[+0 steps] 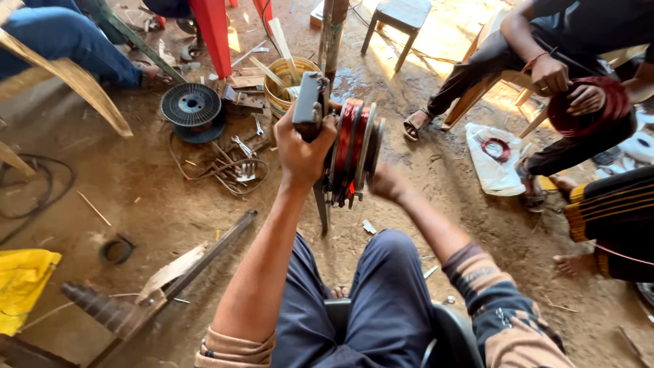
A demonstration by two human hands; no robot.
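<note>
Dirt floor, scattered tools, black spool

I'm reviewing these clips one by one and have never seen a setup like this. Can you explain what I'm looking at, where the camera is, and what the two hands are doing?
There is one picture, from a camera on a seated person's head, looking down past their knees at a dirt floor. In front stands a hand-worked winding stand on a post, with discs holding red wire. The left hand grips a grey block at the top of the stand. The right hand is at the stand's far side, where its grip is hidden. On the floor lie a black spool, scattered wrenches, a yellow bucket and a yellow bag. At upper right another person holds a coil of red wire.
</note>
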